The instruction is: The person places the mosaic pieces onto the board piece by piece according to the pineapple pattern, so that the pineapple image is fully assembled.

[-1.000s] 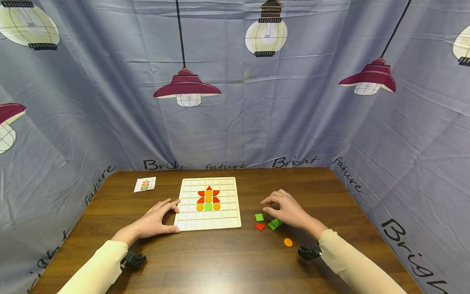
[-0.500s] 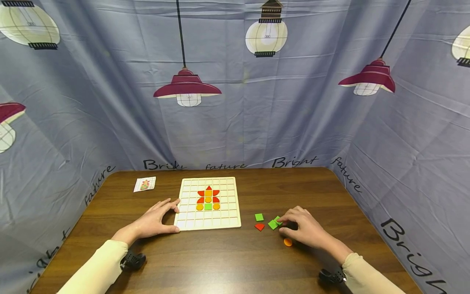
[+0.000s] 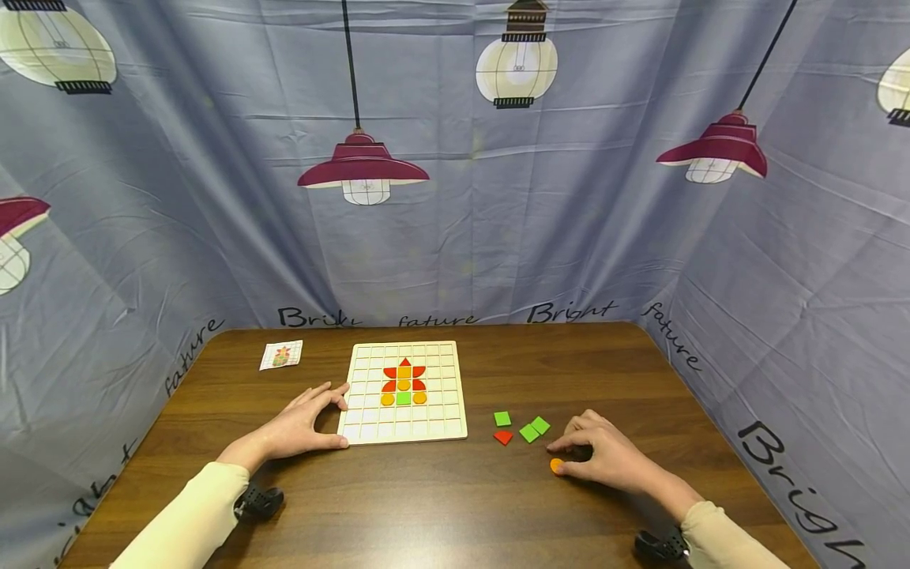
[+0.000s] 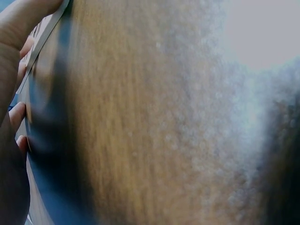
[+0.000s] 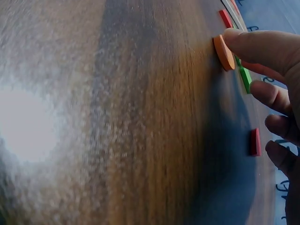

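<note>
Fingers apart: left hand (image 3: 302, 427) touching 1 board (image 3: 437, 427), right hand (image 3: 604, 453) touching 1 loose orange disc (image 3: 555, 466); 3 loose green squares (image 3: 502, 419).

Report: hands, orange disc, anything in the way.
Left hand at left edge of board. Right hand at orange disc, thumb at its rim. Green squares nearby, none covering the disc.

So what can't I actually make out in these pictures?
Head view: fine detail on the card, too small.
Head view: part of the orange disc, covered by the right hand.
Head view: the right wrist view's lower red piece, apparently behind that hand.
Left wrist view: most of the board, behind the left hand and past the picture's edge.
</note>
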`<state>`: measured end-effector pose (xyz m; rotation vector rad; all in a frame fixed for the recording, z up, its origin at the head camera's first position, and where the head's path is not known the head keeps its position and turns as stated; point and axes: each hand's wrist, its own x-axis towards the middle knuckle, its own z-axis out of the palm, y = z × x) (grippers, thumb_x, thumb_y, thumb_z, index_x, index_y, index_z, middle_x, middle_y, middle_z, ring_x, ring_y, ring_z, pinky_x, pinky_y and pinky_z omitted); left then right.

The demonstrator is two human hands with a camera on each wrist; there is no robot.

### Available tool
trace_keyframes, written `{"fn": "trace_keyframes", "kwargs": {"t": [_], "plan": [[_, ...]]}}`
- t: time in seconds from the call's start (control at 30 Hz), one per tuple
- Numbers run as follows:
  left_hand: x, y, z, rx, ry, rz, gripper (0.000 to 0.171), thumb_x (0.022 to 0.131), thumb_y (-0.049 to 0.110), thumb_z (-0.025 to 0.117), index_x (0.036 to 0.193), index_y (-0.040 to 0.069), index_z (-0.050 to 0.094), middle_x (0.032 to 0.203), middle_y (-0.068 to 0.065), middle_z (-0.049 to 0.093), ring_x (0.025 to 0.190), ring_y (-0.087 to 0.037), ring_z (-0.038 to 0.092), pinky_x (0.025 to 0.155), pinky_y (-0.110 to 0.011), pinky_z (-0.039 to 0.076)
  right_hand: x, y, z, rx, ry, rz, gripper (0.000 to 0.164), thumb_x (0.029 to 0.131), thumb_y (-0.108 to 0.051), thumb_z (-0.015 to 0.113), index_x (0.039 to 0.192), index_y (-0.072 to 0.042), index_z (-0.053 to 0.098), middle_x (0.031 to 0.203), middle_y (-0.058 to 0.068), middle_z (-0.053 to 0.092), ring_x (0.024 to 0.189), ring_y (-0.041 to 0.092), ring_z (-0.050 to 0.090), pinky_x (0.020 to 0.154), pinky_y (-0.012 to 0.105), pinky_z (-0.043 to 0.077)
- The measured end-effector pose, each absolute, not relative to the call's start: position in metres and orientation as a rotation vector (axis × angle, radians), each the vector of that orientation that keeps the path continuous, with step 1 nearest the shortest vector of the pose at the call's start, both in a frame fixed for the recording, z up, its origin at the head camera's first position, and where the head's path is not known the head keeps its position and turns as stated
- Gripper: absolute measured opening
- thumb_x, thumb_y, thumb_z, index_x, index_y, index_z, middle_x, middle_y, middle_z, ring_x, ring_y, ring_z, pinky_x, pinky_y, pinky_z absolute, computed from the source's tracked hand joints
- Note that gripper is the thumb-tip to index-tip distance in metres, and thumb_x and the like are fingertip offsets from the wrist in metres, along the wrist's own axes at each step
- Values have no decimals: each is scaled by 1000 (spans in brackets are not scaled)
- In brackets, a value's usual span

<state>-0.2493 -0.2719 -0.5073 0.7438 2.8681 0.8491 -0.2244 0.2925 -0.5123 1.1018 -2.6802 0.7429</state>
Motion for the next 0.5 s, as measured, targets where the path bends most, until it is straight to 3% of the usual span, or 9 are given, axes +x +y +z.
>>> {"fn": "trace_keyframes", "kwargs": {"t": [0.3,0.5], "plan": [[-250,-273,-509,757,2867,859,52,81,55,82,113,23,56,161,-13,39,149,-49,25,117,-70,13,-221,296,-516,1124,-2660,778,23,81,-29,89,102,-34,80,87,-21,58,86,1,44,70,21,41],[-251,-272,-509,752,2859,854,52,81,56,81,113,23,56,161,-13,39,149,-48,24,117,-70,13,-220,293,-520,1112,-2642,805,20,84,-30,87,102,-33,79,87,-19,58,86,3,46,70,21,43]]}}
